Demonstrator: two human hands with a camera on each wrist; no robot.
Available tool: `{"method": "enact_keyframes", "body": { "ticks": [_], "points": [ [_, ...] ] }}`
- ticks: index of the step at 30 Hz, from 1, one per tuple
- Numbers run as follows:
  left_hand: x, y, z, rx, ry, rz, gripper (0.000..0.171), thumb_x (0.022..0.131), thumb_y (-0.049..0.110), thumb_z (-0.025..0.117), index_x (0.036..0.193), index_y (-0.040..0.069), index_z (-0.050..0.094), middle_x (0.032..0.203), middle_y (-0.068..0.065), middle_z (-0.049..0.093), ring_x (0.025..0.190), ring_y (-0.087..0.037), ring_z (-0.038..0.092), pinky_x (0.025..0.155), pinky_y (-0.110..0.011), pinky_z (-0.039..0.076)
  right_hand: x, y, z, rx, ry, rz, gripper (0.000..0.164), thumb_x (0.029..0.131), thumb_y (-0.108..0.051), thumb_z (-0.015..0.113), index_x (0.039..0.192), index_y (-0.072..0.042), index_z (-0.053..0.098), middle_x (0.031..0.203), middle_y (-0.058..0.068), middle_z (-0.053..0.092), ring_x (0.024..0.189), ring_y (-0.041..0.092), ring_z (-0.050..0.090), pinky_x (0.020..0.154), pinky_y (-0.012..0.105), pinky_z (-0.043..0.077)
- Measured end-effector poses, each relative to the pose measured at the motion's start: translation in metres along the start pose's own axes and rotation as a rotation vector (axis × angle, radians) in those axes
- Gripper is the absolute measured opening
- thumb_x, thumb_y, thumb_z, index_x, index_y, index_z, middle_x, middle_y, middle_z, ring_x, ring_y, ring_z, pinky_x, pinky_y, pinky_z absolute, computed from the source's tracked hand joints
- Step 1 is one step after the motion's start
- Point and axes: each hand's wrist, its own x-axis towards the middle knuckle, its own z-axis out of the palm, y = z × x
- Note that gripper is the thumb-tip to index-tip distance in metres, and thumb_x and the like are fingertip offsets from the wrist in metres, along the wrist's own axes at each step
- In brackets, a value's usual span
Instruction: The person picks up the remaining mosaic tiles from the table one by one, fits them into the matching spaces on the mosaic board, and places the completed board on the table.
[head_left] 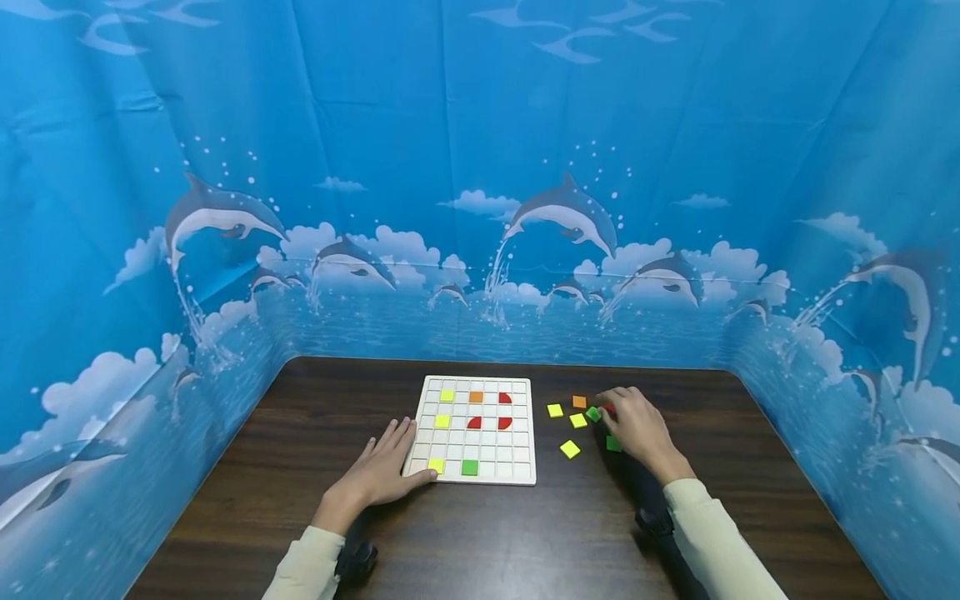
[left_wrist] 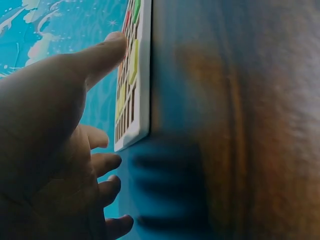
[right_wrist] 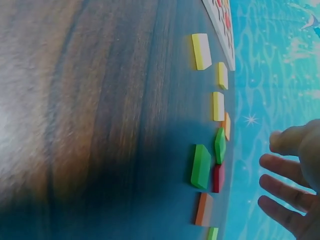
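A: ok where's the white grid board (head_left: 517, 454)?
B: flat on the worktop (head_left: 495, 542), left grip (head_left: 377, 472) at its left side, fingers spread, thumb over the near corner. can't tell if it touches the yellow tile (head_left: 437, 465) there. left wrist cam cuts off the board's top end.
A: and the right grip (head_left: 637, 425)?
B: over the loose tiles right of the board, fingers apart, nothing pinched that I can see. from the head cam it partly hides a red tile (right_wrist: 218, 178) and a green tile (right_wrist: 200, 166). another green tile (right_wrist: 213, 234) is cropped by the right wrist frame.
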Motion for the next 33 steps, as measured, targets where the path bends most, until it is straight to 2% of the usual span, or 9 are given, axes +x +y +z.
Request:
{"method": "enact_keyframes", "body": {
  "ticks": [6,10,19,22,26,33],
  "points": [
    [-0.008,-0.002,0.002,-0.017,-0.01,-0.007,0.102,0.099,0.064,0.066,0.17,0.004,0.024,0.178,-0.02,0.019,0.166,-0.045,0.012,0.13,-0.071,0.012,0.013,0.001,0.008,0.021,-0.005,0.017,0.012,0.1,-0.012,0.075,0.11,-0.008,0.082,0.115,0.013,0.076,0.106,0.033,0.066,0.086,0.053,0.06],
    [-0.01,-0.003,0.003,-0.009,-0.022,-0.006,0.101,0.099,0.065,0.064,0.171,0.007,0.024,0.179,-0.019,0.016,0.166,-0.045,0.011,0.13,-0.071,0.009,0.022,0.002,0.014,0.02,-0.036,0.037,0.009,0.101,-0.012,0.074,0.104,-0.01,0.082,0.117,0.013,0.075,0.107,0.033,0.065,0.088,0.053,0.06],
    [-0.006,-0.009,0.012,-0.06,-0.001,0.008,0.1,0.099,0.074,0.056,0.171,0.011,0.025,0.179,-0.018,0.014,0.166,-0.044,0.006,0.121,-0.082,-0.008,0.037,0.005,0.035,-0.028,-0.087,0.055,0.015,0.101,-0.014,0.074,0.113,-0.007,0.08,0.127,0.016,0.072,0.111,0.035,0.065,0.088,0.053,0.061],
    [-0.008,-0.006,0.01,-0.068,0.007,0.011,0.097,0.1,0.071,0.055,0.171,0.011,0.027,0.179,-0.017,0.015,0.167,-0.043,0.007,0.122,-0.081,-0.007,0.037,0.006,0.04,-0.048,-0.104,0.042,0.014,0.101,-0.014,0.074,0.113,-0.008,0.081,0.127,0.015,0.072,0.108,0.034,0.066,0.087,0.052,0.061],
    [-0.007,-0.009,0.014,-0.063,0.027,0.026,0.095,0.101,0.07,0.055,0.17,0.012,0.028,0.179,-0.018,0.014,0.166,-0.043,0.006,0.12,-0.083,-0.007,0.035,0.005,0.045,-0.053,-0.108,0.029,0.014,0.101,-0.013,0.075,0.112,-0.01,0.081,0.124,0.013,0.075,0.106,0.033,0.067,0.086,0.052,0.062],
    [-0.007,-0.006,0.01,-0.022,-0.009,-0.048,0.093,0.101,0.067,0.059,0.171,0.016,0.026,0.18,-0.015,0.014,0.167,-0.045,0.004,0.12,-0.084,-0.005,0.037,0.003,0.051,-0.075,-0.063,-0.004,0.01,0.098,-0.01,0.078,0.106,-0.009,0.082,0.116,0.01,0.077,0.097,0.029,0.065,0.082,0.048,0.062]
  ]
}}
